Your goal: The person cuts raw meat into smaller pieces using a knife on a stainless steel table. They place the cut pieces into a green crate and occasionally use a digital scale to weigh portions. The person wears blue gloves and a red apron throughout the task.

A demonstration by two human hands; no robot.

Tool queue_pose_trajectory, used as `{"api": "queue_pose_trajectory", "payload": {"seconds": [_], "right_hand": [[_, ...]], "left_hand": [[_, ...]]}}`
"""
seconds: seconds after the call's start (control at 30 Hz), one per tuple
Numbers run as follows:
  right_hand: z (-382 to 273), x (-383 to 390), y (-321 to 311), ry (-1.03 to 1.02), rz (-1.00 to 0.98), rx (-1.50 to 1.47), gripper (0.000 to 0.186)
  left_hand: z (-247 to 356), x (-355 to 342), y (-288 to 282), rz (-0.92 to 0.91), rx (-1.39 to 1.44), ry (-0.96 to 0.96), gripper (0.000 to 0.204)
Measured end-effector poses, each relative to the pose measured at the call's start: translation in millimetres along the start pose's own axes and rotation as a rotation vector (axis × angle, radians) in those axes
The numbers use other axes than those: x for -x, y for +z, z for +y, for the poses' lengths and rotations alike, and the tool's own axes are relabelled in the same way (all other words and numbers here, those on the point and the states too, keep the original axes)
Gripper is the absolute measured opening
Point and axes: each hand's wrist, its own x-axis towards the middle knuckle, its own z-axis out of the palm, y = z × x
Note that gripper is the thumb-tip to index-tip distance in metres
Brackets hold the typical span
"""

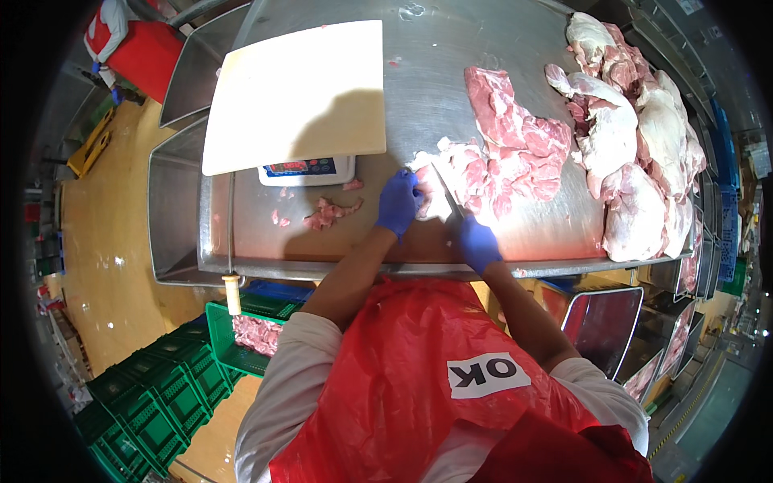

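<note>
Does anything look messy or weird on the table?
Yes, a bit: small meat scraps lie scattered on the metal table near the scale, away from the big pieces. Also, a big white board juts over the scale, hiding part of it.

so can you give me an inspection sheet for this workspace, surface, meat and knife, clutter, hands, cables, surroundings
surface: metal table, shiny, reddish toward the near edge
job's things: raw meat spread mid-table; knife at its pale left part
clutter: meat scraps near the scale; white board overlapping the scale; pale meat pile at right
hands: left hand gloved, fingers curled by the pale meat, grip unclear; right hand gloved, holding the knife
cables: nothing seen that is clearly one
surroundings: green crates lower left; another person upper left, in red and white
</note>
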Motion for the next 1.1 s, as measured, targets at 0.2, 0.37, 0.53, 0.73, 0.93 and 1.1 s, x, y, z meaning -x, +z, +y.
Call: {"api": "queue_pose_trajectory", "payload": {"seconds": [0.2, 0.37, 0.53, 0.73, 0.93, 1.1], "right_hand": [[1, 9, -2, -0.18, 0.171, 0.055, 0.019], [3, -10, -2, -0.153, 0.113, 0.044, 0.019], [-35, -62, -10, -0.199, 0.076, 0.053, 0.021], [-30, -59, 16, -0.077, 0.022, -0.19, 0.024], [2, 7, 19, -0.199, -0.116, -0.304, 0.03], [-37, -43, 24, 0.087, -0.218, -0.612, 0.03]], "left_hand": [[-1, 0, 8, 0.025, -0.098, 0.253, 0.028], [-22, -2, 14, -0.065, -0.099, 0.225, 0.027], [-23, -4, 15, -0.065, -0.079, 0.262, 0.022], [-14, -2, 17, 0.029, 0.022, 0.089, 0.018], [-15, 6, 21, 0.106, 0.035, 0.047, 0.018], [-23, 2, 16, 0.074, 0.049, 0.024, 0.02]]}}
